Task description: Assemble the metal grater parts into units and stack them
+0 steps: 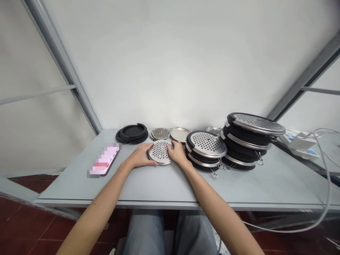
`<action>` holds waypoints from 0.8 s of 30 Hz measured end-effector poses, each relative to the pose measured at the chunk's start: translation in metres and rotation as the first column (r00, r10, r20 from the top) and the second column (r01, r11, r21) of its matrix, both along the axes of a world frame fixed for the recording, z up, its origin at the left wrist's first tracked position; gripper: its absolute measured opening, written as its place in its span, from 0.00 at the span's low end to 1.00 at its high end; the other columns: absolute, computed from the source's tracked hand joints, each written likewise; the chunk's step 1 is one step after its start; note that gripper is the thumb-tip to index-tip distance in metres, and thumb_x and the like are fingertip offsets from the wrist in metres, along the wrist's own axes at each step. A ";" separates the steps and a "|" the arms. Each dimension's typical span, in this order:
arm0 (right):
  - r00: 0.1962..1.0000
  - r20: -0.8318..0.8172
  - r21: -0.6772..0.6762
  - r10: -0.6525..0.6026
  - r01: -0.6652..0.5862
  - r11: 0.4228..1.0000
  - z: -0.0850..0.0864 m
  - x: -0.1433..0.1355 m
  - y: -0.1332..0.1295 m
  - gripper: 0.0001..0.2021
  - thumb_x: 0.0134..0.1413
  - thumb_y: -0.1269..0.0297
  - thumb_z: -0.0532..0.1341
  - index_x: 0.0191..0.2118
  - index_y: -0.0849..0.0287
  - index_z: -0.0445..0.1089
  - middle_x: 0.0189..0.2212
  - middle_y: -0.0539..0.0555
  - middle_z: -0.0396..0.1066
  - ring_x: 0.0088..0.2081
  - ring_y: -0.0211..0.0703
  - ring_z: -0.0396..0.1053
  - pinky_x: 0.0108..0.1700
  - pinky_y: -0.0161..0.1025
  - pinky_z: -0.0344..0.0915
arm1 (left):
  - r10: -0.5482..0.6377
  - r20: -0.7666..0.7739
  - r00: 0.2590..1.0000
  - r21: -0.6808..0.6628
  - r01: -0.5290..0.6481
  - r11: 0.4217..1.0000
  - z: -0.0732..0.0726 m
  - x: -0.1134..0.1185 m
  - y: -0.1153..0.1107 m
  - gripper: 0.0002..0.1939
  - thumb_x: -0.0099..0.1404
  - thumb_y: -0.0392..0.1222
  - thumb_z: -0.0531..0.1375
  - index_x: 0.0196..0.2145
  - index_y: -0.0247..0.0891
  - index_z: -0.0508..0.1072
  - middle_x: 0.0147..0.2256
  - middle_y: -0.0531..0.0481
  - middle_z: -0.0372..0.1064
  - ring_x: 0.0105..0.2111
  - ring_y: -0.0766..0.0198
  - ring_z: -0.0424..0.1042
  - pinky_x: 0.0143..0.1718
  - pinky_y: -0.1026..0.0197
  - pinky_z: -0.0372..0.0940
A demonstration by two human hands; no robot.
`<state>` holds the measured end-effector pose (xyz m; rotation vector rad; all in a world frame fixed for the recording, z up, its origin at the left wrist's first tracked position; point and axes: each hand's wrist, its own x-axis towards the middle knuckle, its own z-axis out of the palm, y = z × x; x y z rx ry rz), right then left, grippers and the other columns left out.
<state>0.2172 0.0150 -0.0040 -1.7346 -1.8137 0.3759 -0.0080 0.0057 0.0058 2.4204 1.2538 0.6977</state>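
Observation:
A round metal grater plate with rows of slots lies on the table in front of me. My left hand is curved around its left edge, the thumb at the near side. From the right, my right hand grips the rim, its fingers partly over the top face. Just behind are another slotted grater plate and a plain shiny metal disc. Close to my right hand stands a short stack of black rings with metal grater plates and wire clips.
Black plastic rings are piled at the back left, with a phone nearer. A taller stack of black rings and grater plates stands at right, another metal plate behind. White cable hangs over the grey table's right side.

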 end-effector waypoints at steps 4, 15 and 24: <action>0.986 -0.167 0.072 -0.024 0.036 0.997 0.000 0.000 0.003 0.22 0.58 0.60 0.58 0.54 0.68 0.70 0.50 0.65 0.72 0.54 0.50 0.67 0.58 0.40 0.59 | 0.000 0.011 1.000 0.002 0.000 1.000 0.001 0.001 -0.001 0.56 0.41 0.63 0.72 0.64 0.39 0.60 0.62 0.38 0.60 0.62 0.42 0.59 0.63 0.43 0.54; 0.805 -0.593 0.094 0.000 0.069 0.993 -0.006 -0.002 0.013 0.21 0.52 0.62 0.62 0.52 0.65 0.70 0.51 0.62 0.73 0.54 0.50 0.69 0.58 0.45 0.63 | 0.008 0.105 0.994 0.094 -0.017 0.995 0.007 0.002 -0.005 0.57 0.41 0.61 0.73 0.65 0.42 0.58 0.64 0.41 0.57 0.63 0.44 0.57 0.65 0.45 0.53; 0.670 -0.743 0.035 0.017 0.013 0.999 -0.005 -0.002 0.014 0.22 0.51 0.63 0.63 0.52 0.63 0.69 0.51 0.61 0.73 0.53 0.48 0.70 0.54 0.44 0.67 | 0.033 0.121 0.992 0.107 -0.046 0.993 0.006 0.002 -0.005 0.57 0.42 0.58 0.74 0.66 0.44 0.56 0.65 0.42 0.53 0.65 0.43 0.53 0.66 0.44 0.51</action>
